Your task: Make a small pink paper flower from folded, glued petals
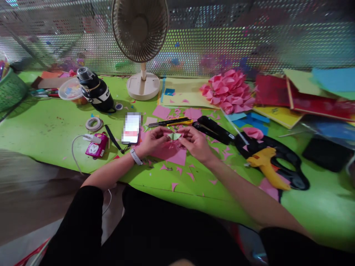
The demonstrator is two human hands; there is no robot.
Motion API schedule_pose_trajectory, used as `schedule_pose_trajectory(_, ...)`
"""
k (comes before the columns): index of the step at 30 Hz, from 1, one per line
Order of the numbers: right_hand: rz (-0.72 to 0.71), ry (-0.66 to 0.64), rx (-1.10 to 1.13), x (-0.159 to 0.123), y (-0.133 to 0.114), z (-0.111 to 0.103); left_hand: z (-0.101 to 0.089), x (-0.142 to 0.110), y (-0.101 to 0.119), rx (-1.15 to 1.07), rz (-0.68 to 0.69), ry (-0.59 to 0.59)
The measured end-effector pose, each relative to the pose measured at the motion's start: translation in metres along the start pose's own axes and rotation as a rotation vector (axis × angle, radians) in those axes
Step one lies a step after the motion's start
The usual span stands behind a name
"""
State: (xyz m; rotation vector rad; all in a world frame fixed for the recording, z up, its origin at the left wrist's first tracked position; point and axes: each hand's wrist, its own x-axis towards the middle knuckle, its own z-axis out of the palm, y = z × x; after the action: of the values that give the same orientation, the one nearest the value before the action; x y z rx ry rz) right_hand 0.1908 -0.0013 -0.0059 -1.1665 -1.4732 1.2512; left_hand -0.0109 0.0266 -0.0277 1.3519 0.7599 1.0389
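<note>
Between my two hands is a small pale green piece of paper [174,136], pinched at its left end by my left hand [157,139] and at its right end by my right hand [195,142]. The fingers of both hands are closed on it. Below them a pink paper sheet [177,157] lies on the green table [111,96], with pink scraps [174,186] scattered around. A yellow and black utility knife [170,122] rests just beyond my fingers. Past my right hand lies a black stapler [213,129].
A phone [131,128], pink power adapter [96,148] and tape roll [93,124] lie to the left. Behind stand a black bottle [95,90] and a fan [142,85]. To the right are a pink paper flower ball [229,90], yellow glue gun [267,166] and stacked coloured paper [313,83].
</note>
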Motion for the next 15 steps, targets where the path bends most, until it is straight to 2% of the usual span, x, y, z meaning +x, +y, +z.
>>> schedule_pose_trajectory(6, -0.06, 0.04, -0.094, 0.002, 0.009, -0.001, 0.0, 0.001, -0.003, -0.082, -0.053, -0.009)
schedule_pose_trajectory(10, -0.118, 0.092, -0.223, 0.009, 0.009, 0.002, 0.002, 0.008, -0.008, -0.119, -0.044, 0.056)
schedule_pose_trajectory(15, -0.191, 0.162, -0.272, 0.021, 0.004, 0.007, 0.004, 0.017, -0.009, -0.132, -0.052, 0.109)
